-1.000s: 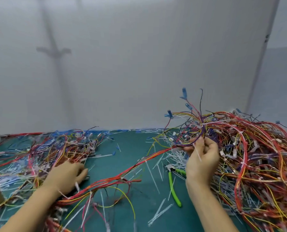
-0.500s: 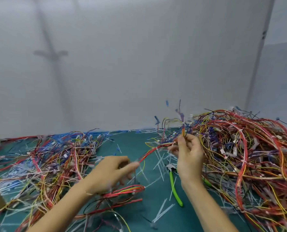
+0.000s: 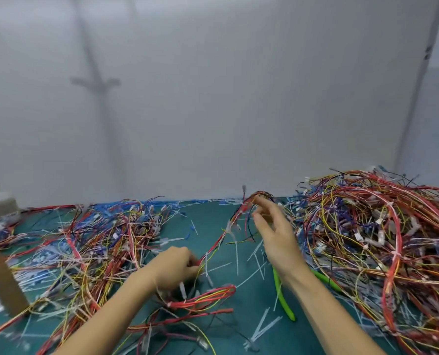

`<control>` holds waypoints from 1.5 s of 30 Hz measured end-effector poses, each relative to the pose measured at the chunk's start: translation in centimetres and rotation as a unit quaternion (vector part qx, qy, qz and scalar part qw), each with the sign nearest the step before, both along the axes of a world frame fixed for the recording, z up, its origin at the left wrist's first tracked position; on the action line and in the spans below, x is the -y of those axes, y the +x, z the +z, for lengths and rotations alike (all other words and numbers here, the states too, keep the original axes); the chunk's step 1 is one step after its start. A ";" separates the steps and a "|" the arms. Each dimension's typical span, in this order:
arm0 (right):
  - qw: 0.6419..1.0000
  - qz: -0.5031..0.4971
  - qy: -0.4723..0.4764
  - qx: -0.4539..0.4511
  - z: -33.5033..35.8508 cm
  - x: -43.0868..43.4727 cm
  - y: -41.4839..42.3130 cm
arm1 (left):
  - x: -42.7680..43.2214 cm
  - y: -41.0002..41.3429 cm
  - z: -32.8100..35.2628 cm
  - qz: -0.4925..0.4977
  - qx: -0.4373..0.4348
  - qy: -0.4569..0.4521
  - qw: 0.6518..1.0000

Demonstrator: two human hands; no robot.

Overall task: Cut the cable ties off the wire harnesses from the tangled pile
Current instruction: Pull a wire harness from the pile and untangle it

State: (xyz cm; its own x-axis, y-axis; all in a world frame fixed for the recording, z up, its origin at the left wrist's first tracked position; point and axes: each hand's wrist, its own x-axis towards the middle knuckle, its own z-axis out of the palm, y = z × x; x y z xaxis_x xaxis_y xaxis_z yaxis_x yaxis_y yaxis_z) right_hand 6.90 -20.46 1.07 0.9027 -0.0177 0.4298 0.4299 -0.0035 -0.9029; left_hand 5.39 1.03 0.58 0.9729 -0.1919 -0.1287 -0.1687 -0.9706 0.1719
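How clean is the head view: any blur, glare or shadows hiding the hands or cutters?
Head view: left hand and right hand smeared by motion, the right's fingertips most, so its grip on the wire harness is unreadable. Head view: soft even light, no glare, a faint cross-shaped shadow on the wall. Head view: green cutters fairly sharp, edges bent by the wide angle.
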 end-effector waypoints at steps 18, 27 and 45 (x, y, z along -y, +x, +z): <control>0.978 0.125 -0.115 -0.124 0.4 -4.2 -2.2 | 4.3 0.4 4.8 0.048 0.039 -0.566 0.822; 0.972 0.061 0.016 -0.224 -1.1 -3.9 -3.0 | 0.3 -1.4 4.0 0.120 0.065 -0.292 0.947; 0.948 -0.025 0.249 -0.198 0.5 0.0 -2.1 | -0.6 1.2 5.7 0.197 0.176 -0.632 0.728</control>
